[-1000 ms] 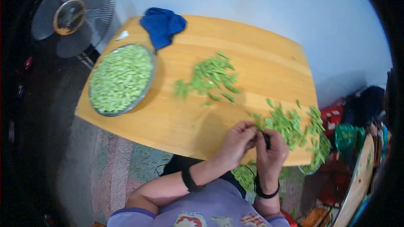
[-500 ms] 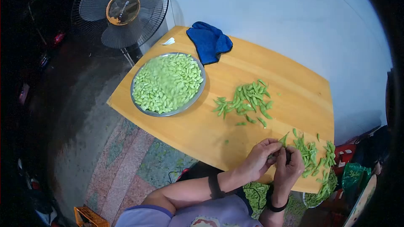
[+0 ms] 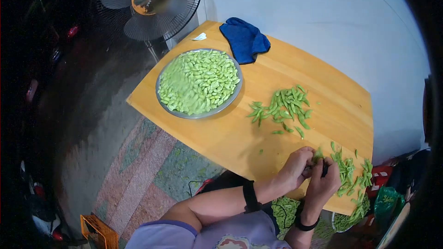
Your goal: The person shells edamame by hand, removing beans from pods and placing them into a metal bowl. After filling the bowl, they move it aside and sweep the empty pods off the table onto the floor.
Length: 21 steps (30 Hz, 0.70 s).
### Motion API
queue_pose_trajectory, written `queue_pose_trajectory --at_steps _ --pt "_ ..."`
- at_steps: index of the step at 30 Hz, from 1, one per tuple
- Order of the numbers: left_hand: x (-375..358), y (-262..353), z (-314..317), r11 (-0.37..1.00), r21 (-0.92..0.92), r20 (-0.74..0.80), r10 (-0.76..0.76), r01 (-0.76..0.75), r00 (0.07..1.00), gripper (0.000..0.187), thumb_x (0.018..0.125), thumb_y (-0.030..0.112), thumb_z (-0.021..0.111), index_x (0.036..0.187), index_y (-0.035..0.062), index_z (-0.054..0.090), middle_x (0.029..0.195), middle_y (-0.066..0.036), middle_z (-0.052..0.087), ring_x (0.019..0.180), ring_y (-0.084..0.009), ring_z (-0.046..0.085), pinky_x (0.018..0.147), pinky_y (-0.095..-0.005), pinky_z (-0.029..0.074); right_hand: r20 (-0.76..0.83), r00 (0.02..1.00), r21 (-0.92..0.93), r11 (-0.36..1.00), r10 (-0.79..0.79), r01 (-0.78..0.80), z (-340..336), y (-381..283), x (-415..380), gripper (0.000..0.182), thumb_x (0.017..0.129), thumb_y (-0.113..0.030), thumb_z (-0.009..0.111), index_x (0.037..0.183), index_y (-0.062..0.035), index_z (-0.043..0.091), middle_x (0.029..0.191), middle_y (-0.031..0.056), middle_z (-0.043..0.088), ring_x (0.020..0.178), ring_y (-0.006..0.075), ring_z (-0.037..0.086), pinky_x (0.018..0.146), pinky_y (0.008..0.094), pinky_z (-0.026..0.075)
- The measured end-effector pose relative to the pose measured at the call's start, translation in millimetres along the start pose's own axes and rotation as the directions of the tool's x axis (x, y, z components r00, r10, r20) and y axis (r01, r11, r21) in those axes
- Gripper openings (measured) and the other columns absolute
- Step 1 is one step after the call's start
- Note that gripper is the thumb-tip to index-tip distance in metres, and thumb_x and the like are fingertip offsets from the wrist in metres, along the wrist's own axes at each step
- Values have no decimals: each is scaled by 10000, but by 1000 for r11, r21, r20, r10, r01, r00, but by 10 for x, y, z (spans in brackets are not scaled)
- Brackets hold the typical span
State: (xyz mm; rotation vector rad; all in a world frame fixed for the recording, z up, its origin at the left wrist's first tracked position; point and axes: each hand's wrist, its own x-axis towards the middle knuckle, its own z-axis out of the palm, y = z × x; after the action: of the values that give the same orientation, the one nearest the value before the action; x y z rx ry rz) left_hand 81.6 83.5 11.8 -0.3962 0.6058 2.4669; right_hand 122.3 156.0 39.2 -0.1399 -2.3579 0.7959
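Above the table's near right edge, my left hand (image 3: 295, 167) and my right hand (image 3: 324, 182) meet, fingertips pinched together. Between them is a green soybean pod (image 3: 318, 153), blurred at its upper end. Something dark covers part of my right fingers; what it is I cannot make out. Just right of my hands lies a heap of flattened green pods (image 3: 344, 168). Farther up the table is a loose pile of plump soybean pods (image 3: 287, 103). A round metal basin (image 3: 236, 93) at the left is heaped with shelled green beans (image 3: 199, 80).
A blue cloth (image 3: 244, 41) and a white scrap (image 3: 200, 37) lie at the wooden table's (image 3: 184, 131) far side. A fan (image 3: 154, 2) stands beyond the left corner. More pods fill a container (image 3: 344, 221) below the right edge. An orange crate (image 3: 99, 233) sits on the floor.
The whole view has shifted, so the table and basin appear farther right. Both hands stay together at the pod, which has become blurred. The piles look the same.
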Motion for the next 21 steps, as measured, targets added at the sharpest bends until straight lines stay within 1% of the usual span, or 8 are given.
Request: queue_pose_trajectory --at_steps 6,9,11,12,13,15,18,21 --pt "-183 172 -208 987 128 217 -120 94 969 118 834 131 456 886 45 518 733 -12 478 577 -79 449 454 -193 348 23 979 252 946 204 -203 -96 328 135 62 800 -23 543 831 28 556 621 -12 481 565 51 417 493 205 345" --pt "-764 797 -130 901 324 145 254 -289 956 153 861 155 508 953 36 535 719 19 472 547 -36 396 443 -166 306 44 959 375 885 280 -275 -179 504 161 75 821 -41 521 835 23 557 622 -28 458 536 34 355 474 184 288" --pt "-1014 1245 -218 373 619 127 821 -692 557 133 910 149 454 952 48 530 701 17 482 555 -32 409 466 -171 320 125 909 488 773 399 -406 -242 397 174 71 833 -58 522 832 9 547 605 -38 441 490 16 322 429 180 232" --pt "-957 1456 -328 64 570 47 993 -819 110 118 914 130 442 937 46 521 712 13 483 591 -35 437 489 -176 343 121 911 499 769 395 -400 -209 391 191 71 833 -58 522 832 9 547 605 -38 441 490 16 322 429 180 232" --pt "-1017 1716 -538 -144 641 114 989 -754 -92 96 901 86 452 932 23 518 777 -13 507 690 -61 485 572 -186 394 100 923 529 766 372 -366 -205 406 181 73 837 -64 523 824 5 541 598 -42 432 479 14 319 422 179 224" --pt "-986 2232 -801 -546 834 456 761 -76 -460 100 885 56 456 920 -4 528 830 -48 516 768 -111 505 651 -239 423 101 935 579 744 341 -333 -183 424 182 81 845 -80 523 814 -6 532 603 -47 423 480 13 319 421 176 213" --pt "-944 2549 -977 -475 872 480 781 120 -400 99 866 37 460 885 -24 536 854 -71 518 827 -150 510 708 -281 423 63 967 554 797 249 -241 -102 569 218 87 871 -107 511 848 -29 544 586 -53 409 438 3 283 388 169 189" --pt "-823 2562 -984 -422 905 381 859 -53 -342 100 830 24 480 880 -26 551 846 -109 545 824 -217 536 736 -312 423 58 952 566 775 301 -280 -83 567 244 93 873 -112 509 834 -31 534 597 -53 404 445 2 270 388 169 182"
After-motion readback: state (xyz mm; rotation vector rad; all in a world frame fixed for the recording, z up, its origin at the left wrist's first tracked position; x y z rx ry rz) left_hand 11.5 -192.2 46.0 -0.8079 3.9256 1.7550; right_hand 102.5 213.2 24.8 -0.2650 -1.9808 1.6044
